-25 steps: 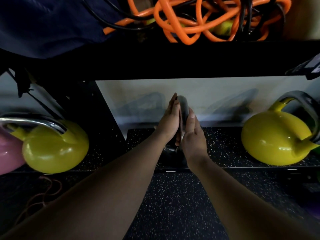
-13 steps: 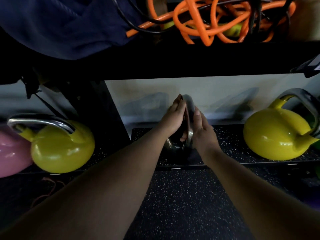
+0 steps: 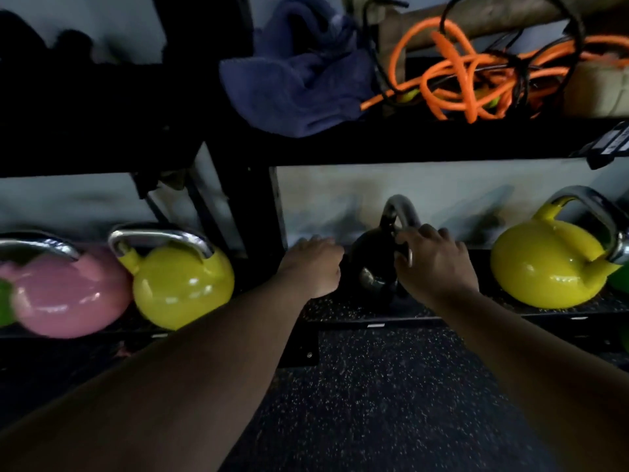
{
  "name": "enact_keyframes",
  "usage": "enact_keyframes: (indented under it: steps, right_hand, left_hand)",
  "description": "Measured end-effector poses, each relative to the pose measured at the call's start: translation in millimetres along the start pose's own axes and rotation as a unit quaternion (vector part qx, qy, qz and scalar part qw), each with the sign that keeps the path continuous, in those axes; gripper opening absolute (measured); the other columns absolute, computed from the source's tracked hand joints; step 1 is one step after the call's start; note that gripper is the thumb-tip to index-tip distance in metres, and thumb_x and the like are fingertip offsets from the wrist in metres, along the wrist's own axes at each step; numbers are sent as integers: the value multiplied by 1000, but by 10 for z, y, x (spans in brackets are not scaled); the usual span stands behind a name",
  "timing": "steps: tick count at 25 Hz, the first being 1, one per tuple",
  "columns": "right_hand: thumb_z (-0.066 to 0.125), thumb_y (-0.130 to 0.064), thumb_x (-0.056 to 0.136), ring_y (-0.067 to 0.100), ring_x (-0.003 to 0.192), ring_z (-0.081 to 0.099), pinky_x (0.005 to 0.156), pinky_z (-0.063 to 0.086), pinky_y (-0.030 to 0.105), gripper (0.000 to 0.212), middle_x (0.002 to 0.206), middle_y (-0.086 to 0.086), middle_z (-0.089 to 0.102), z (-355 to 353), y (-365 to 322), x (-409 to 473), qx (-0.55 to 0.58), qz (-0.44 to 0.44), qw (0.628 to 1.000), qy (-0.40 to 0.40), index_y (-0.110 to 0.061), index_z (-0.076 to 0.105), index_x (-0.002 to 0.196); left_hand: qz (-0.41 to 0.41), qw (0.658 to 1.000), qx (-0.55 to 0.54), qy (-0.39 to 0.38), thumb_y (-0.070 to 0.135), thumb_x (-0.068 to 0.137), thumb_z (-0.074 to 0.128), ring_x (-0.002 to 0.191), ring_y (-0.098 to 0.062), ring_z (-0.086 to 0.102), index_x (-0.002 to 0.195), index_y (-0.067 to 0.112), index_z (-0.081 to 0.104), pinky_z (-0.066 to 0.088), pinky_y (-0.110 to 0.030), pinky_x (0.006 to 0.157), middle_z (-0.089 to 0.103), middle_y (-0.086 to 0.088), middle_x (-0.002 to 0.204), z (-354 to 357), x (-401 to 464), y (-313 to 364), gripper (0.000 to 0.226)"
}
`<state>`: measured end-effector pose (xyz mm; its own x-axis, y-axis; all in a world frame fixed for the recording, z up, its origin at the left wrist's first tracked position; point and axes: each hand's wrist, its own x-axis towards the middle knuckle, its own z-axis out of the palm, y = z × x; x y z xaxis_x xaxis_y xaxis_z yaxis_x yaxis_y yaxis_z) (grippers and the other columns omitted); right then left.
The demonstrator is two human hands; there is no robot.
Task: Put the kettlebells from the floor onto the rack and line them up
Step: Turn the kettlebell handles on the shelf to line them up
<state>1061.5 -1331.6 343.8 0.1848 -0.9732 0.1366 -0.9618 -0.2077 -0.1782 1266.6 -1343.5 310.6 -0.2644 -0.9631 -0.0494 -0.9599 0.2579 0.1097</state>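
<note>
Black kettlebell (image 3: 372, 264) sat on the rack's lower shelf (image 3: 360, 311), handle edge-on, running front to back. Right hand (image 3: 437, 264) nearer, fingers curled on the handle; left hand (image 3: 315, 265) just beside the ball, grip unclear.

A crumpled blue towel (image 3: 299, 83) lies upper centre of the frame. To its right, a tangle of orange cord (image 3: 452, 80) mixes with black cable (image 3: 531, 73). A pale wall (image 3: 374, 189) shows across the middle. Dark speckled floor (image 3: 391, 396) fills the lower centre.
</note>
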Motion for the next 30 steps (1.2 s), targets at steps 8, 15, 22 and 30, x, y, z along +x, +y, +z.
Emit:
enact_keyframes:
  steps: [8,15,22,30]
  right_hand:
    - [52,-35,88,36,110,50,89,42,44,33,116,13,60,128,-1338,-138,19,-116,993,-26,-19,57,117]
    - [57,-30,86,35,107,53,82,49,41,33,112,12,61,590,-2918,100,82,-141,986,-34,-17,56,116]
    - [40,-57,97,39,114,49,87,45,46,55,126,17,51,1087,-3571,685,69,-72,993,-70,-17,44,135]
    - [49,-57,94,27,86,46,72,39,35,43,94,6,48,1265,-3618,652,210,17,978,-16,-16,49,109]
  left_hand:
    - [-3,994,93,48,29,87,52,116,-28,47,111,17,58,35,-42,93,54,-6,116,-273,-940,-992,27]
    - [-1,986,138,91,31,85,51,122,-30,46,120,16,58,38,-42,95,55,-7,128,-371,-1529,-2327,38]
    - [-283,930,-148,184,59,89,53,112,-34,48,122,13,48,51,-46,83,45,-13,125,-321,-1607,-3189,56]
    - [-278,857,-382,203,61,86,60,121,-34,50,140,17,35,50,-47,94,40,-13,139,40,-1348,-3150,74]
